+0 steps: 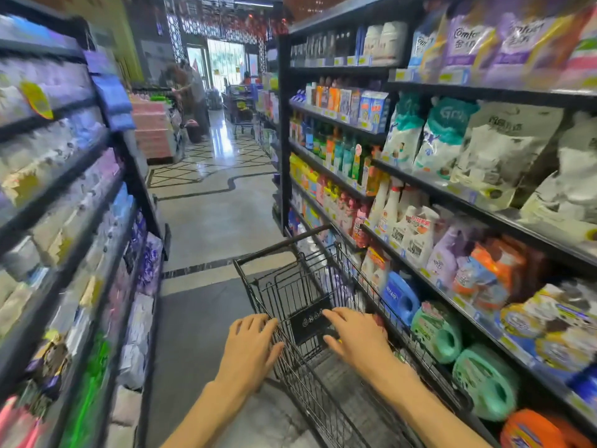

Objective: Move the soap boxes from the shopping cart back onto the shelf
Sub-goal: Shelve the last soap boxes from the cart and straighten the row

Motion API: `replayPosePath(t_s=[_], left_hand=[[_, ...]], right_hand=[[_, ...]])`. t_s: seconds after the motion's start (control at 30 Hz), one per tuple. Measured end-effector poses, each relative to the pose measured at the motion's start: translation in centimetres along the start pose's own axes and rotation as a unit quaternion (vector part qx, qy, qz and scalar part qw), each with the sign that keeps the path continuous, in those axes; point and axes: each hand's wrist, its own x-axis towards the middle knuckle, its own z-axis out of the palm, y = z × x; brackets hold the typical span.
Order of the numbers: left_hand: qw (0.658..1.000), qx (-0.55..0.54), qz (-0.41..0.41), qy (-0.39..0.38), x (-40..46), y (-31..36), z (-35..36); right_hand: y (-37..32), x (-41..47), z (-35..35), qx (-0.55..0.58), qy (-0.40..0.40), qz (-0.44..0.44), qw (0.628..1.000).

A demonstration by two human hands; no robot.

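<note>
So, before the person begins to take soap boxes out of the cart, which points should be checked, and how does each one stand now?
1. Both hands free: ok. The left hand and right hand rest with straight fingers on the near end of the shopping cart, holding nothing.
2. Cart beside the shelf: ok. It stands close along the right-hand shelf.
3. Soap boxes visible in the cart: cannot tell. The wire basket shows no clear box.
4. Free place on the shelf: cannot tell. The shelves look full and blurred.
5. Aisle ahead open: ok near the cart; a person stands far off.
</note>
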Motion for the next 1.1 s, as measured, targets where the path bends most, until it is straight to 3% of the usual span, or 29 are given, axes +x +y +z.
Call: replayPosePath(t_s=[0.3, 0.63, 0.93, 1.1], left_hand=[[0.996, -0.029, 0.077, -0.032, 13.5, -1.5, 6.6], [0.97, -0.027, 0.188, -0.15, 29.6, 2.0, 17.5], [0.908, -0.04, 0.281, -0.307, 35.9, 6.8, 31.9], [0.866, -0.003, 0.312, -0.39, 37.4, 8.2, 43.1]], right_hand=[[6.8, 9.4, 5.2, 0.011, -0.024, 0.084, 0.996], [19.5, 16.1, 12.2, 0.006, -0.1, 0.231, 0.968], [26.1, 13.3, 20.3, 0.056, -0.141, 0.383, 0.911], [27.4, 11.0, 28.1, 0.084, -0.209, 0.454, 0.862]])
